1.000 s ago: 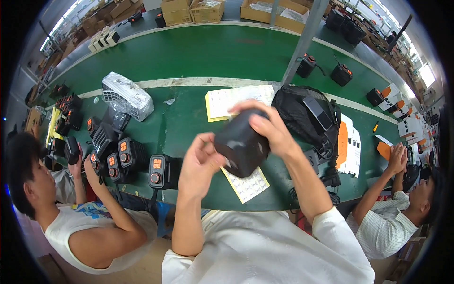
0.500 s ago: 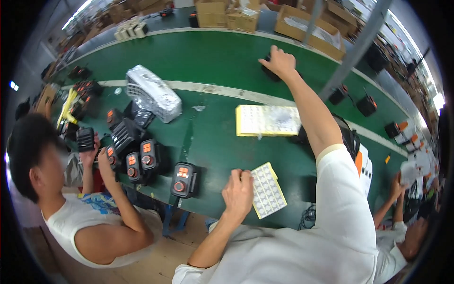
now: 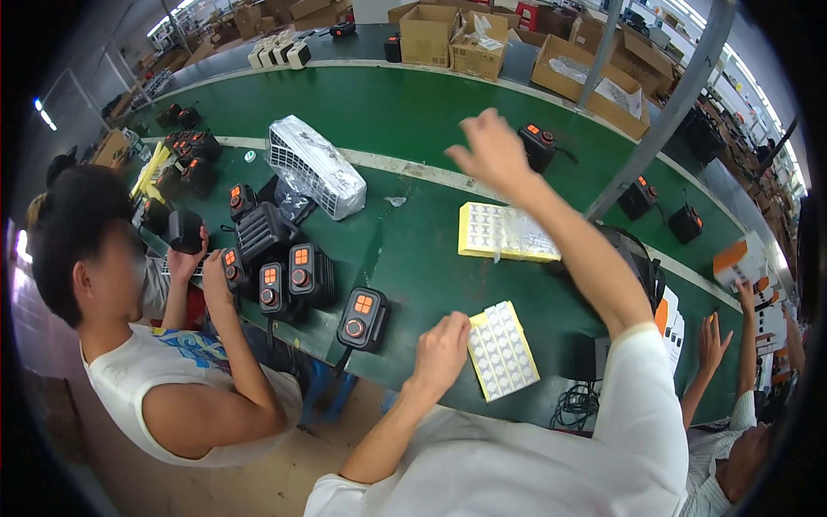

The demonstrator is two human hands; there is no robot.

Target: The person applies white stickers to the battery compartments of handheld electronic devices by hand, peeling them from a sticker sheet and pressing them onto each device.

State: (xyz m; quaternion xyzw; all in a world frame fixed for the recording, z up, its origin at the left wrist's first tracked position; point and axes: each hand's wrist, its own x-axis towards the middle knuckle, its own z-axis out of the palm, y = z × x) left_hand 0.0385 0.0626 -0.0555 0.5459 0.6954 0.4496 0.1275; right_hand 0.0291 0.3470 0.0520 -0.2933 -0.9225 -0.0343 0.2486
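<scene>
My left hand [image 3: 442,351] is closed, its fingertips pinching the upper left corner of a sticker sheet [image 3: 504,353] with rows of pale labels on a yellow backing. The sheet lies flat on the green table near my body. My right hand [image 3: 493,153] is in the air over the far side, fingers apart and holding nothing. Just right of it stands a black device with orange buttons [image 3: 538,146], apart from the hand, on the green strip beyond the pale rail. A thick stack of label sheets [image 3: 508,233] lies partly under my right forearm.
Several black devices [image 3: 307,274] with orange buttons cluster at the left; one [image 3: 363,319] stands nearer me. Behind them lies a plastic-wrapped white block [image 3: 317,168]. A co-worker [image 3: 189,379] handles a black device at left. A metal post [image 3: 663,112] rises at right, near cardboard boxes.
My right hand has let go of the black device and moved left of it, fingers spread. My left hand stays at the sheet's corner. The whole view has shifted slightly.
</scene>
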